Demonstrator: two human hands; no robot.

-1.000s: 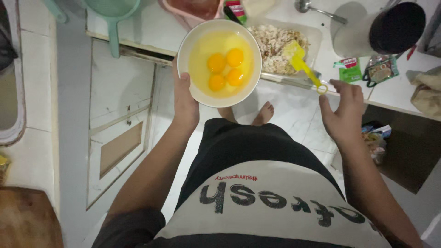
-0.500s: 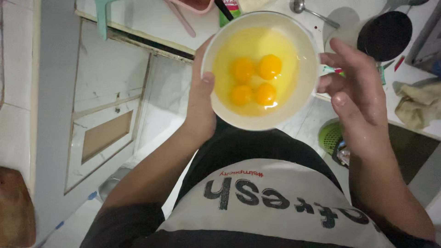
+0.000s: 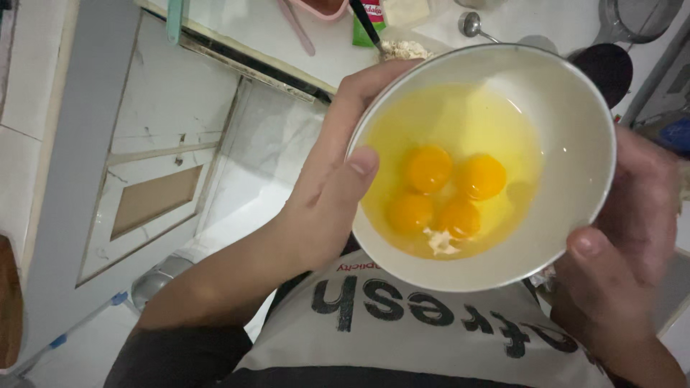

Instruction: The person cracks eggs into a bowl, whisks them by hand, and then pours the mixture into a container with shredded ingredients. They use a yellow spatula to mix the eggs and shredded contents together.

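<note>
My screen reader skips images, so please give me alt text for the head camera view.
Both hands hold a white bowl with four raw egg yolks; the left hand grips its left rim, the right hand its right. A kitchen counter lies beyond.

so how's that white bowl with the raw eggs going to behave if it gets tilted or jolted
The white bowl looks rigid and probably breakable, with smooth walls that may be slick. The four yolks sit in loose liquid, so a tilt would likely send them sliding toward the low rim. The left hand and right hand grip opposite sides, which should steady it.
</note>
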